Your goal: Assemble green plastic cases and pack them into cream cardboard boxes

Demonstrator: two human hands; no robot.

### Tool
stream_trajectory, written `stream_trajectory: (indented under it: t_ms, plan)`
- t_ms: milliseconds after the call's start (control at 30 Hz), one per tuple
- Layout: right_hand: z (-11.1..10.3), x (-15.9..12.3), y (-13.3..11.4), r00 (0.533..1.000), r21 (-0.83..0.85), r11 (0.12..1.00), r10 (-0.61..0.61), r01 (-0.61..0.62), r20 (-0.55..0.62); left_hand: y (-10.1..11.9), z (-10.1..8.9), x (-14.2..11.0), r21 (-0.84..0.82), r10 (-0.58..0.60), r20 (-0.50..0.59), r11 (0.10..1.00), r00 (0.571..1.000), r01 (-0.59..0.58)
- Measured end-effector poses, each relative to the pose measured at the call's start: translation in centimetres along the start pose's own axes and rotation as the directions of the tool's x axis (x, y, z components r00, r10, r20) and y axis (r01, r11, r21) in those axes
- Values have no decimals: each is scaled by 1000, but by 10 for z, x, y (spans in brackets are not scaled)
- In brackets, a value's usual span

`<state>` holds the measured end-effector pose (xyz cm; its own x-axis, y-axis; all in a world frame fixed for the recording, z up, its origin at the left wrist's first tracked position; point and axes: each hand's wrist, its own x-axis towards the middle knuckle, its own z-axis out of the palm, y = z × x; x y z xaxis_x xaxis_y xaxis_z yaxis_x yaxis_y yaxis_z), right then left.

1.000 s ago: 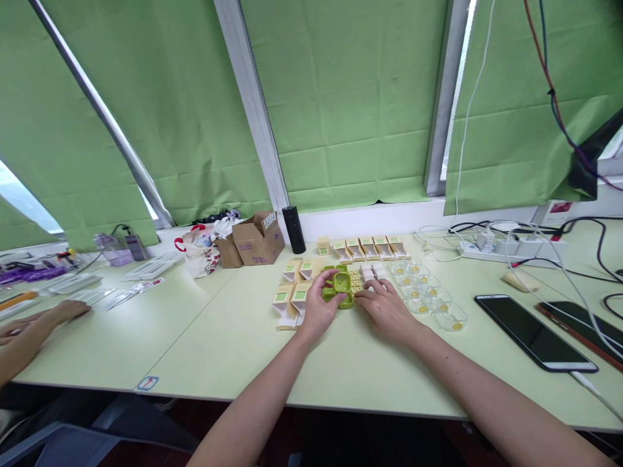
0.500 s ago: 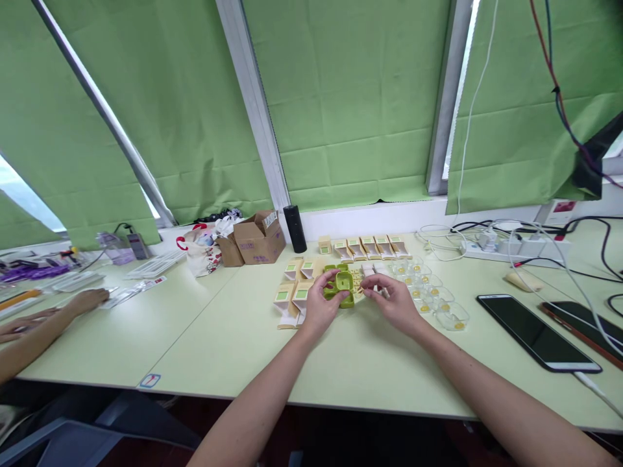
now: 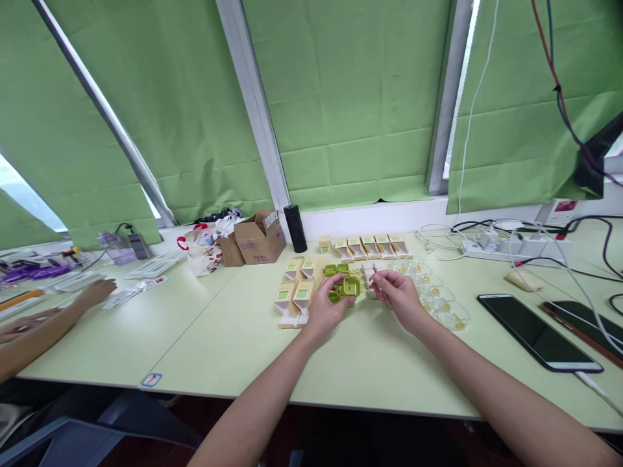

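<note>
My left hand (image 3: 325, 306) is closed around a small olive-green square case (image 3: 351, 286), its hollow side facing up. My right hand (image 3: 400, 297), just to the right, pinches a tiny pale yellow piece (image 3: 371, 281) between thumb and fingertips; its exact kind is too small to tell. Behind my left hand lie more green cases (image 3: 335, 268), partly covered by the fingers. Small white pieces (image 3: 368, 268) sit behind the gap between my hands. Beside my right hand stand several clear plastic cases (image 3: 452, 316) with yellow centres.
Opened small cartons (image 3: 302, 293) lie left of my left hand, with a row of similar cartons (image 3: 371, 247) behind. A phone (image 3: 538, 333), power strip (image 3: 518, 248) and cables occupy the right. Toward the left are a cardboard box (image 3: 260, 240), black cylinder (image 3: 295, 229) and another person's hand (image 3: 95, 293).
My right hand has moved slightly right, away from the green case, with the small yellow piece now showing in its fingertips. The green case in my left hand has shifted a little right and tilted.
</note>
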<state>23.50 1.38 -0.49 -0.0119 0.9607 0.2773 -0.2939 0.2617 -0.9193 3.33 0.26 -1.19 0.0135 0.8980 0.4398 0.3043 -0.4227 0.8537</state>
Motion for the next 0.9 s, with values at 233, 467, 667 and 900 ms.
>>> stream_trajectory:
  t_ms: [233, 467, 667, 900]
  plan:
    - [0, 0, 0, 997, 61, 995, 73, -73, 5, 1, 0, -2, -5, -20, 38, 1000, 999, 20]
    - [-1, -1, 0, 995, 117, 990, 69, -78, 78, 0, 0, -1, 4, -4, 29, 1000, 1000, 4]
    - [-1, -2, 4, 995, 59, 998, -15, 9, 95, 1, 1, -2, 3, 13, 23, 1000, 1000, -13]
    - [1, -3, 4, 991, 7, 997, -83, 83, 101, 2, 1, -3, 23, 26, 36, 999, 999, -27]
